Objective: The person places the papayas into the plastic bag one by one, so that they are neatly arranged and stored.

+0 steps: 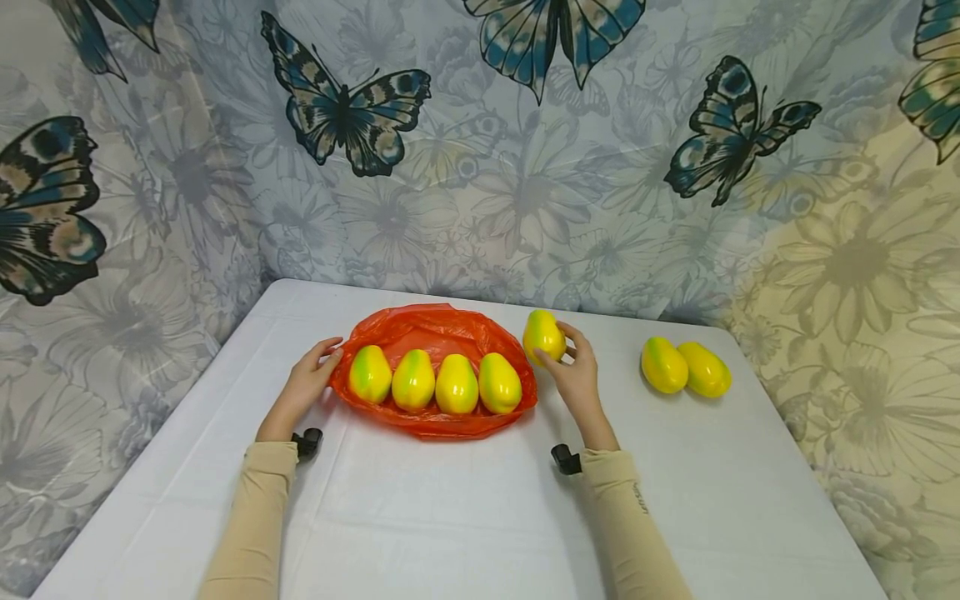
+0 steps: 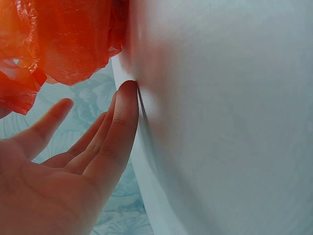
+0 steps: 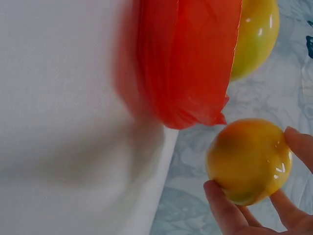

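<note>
A red plastic bag lies spread wide on the table, with several shiny yellow mangoes in a row inside it. My right hand pinches another yellow mango between thumb and fingers, just off the bag's right rim. In the right wrist view this held mango appears below the bag's edge. My left hand is at the bag's left rim. The left wrist view shows its fingers extended beside the bag; whether they touch it I cannot tell.
Two more yellow mangoes lie side by side on the right of the white-covered table. Behind the table hangs a floral cloth with printed butterflies. A small black camera is strapped at the right wrist.
</note>
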The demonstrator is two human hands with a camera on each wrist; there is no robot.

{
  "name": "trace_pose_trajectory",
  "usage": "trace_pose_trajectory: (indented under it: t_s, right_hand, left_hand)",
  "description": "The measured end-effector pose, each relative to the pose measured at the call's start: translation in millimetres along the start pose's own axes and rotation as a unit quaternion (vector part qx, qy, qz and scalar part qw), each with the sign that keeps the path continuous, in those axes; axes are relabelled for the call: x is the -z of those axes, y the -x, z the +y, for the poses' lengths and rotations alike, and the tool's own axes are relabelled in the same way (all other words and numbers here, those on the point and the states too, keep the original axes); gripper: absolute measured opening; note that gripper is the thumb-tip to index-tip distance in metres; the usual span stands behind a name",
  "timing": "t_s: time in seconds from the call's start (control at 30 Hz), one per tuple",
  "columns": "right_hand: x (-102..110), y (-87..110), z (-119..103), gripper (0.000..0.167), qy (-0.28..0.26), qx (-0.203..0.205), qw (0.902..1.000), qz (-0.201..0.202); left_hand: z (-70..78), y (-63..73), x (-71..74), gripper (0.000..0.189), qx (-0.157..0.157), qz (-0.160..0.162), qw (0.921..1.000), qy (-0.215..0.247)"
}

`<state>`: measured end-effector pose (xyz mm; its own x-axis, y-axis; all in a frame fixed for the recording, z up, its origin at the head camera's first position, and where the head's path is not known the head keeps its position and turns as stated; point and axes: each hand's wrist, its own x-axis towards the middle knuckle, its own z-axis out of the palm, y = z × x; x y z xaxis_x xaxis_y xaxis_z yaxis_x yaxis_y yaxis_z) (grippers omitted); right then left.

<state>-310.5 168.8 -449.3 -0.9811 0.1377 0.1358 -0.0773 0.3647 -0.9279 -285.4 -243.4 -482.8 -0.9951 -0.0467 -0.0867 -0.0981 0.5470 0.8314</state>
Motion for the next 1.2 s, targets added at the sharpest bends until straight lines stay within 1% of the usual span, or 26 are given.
trace_pose_trajectory:
  t_s: [0.3,0.6,0.77,0.97,1.2]
  right_hand:
    - [-15,0.7,-9,0.062,0.001,-0.002,0.9998,-0.021]
    - [-30,4.3,-19,0.062,0.001,-0.004,0.9988,-0.049]
    - [-39,3.8,-23,0.060,0.008,-0.006,0.9984,-0.057]
    - [-49,4.6,-29,0.061,0.010,-0.003,0.9977,-0.067]
    - [-61,4.1,-33,0.061,0.017,0.002,0.9970,-0.075]
  left_hand:
    - [0.3,0.3,-0.4,0.060,0.004,0.000,1.0000,0.007]
    - [-1.1,-0.8,0.9,0.058,-0.002,0.001,1.0000,-0.001]
    - [-0.4,-0.3,0.7,0.058,-0.001,0.002,1.0000,-0.001]
    - [1.2,0.4,0.1,0.059,0.007,0.000,1.0000,0.000]
    - [0.4,-0.2,-0.3,0.058,0.002,0.000,1.0000,0.002]
